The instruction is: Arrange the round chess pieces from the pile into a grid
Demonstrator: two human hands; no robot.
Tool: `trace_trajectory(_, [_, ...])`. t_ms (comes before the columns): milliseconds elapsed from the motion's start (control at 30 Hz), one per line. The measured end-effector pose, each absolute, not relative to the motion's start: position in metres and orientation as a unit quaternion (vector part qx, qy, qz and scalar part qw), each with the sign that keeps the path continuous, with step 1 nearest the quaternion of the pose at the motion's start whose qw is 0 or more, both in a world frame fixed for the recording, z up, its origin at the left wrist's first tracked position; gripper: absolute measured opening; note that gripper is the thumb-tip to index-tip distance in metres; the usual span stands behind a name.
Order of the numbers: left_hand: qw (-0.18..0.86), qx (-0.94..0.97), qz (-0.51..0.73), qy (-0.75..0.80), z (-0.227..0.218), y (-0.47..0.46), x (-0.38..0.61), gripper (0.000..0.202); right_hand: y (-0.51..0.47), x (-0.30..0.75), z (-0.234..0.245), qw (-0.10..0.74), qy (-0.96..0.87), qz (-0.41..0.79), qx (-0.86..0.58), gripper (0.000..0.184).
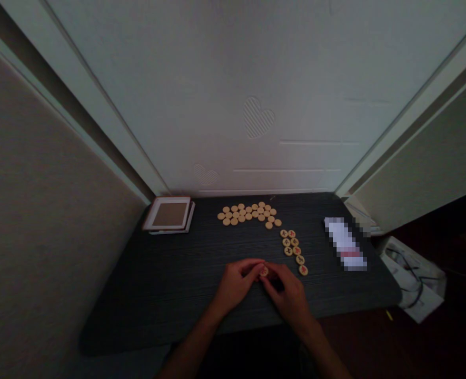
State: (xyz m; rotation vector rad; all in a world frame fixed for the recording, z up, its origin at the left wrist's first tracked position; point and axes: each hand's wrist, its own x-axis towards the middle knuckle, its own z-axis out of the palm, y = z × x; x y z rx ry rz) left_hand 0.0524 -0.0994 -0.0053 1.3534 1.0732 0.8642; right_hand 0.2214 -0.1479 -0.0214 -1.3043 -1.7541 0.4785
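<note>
One xiangqi piece (264, 271): pinched between left fingers (255, 273) and right fingers (269, 287)
Inscribed pieces (295, 242): rightward beyond it, nearer right fingers

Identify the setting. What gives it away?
Probably a room in a home: a dark table stands against a pale panel embossed with hearts, and round board-game-like pieces, some marked with characters, lie on it.

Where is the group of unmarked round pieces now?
In the head view, the unmarked pieces lie near the far edge of the dark table, right of the flat stack, left of and beyond the laid-out marked pieces.
</note>
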Motion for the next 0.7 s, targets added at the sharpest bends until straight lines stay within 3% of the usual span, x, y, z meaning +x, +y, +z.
trace_trajectory(700, [0.516, 0.662, 0.359, 0.407, -0.001, -0.1022, 0.0505, 0.03, -0.1473, 0.2223, -0.0188, 0.457, -0.666, 0.219, -0.547, 0.028])
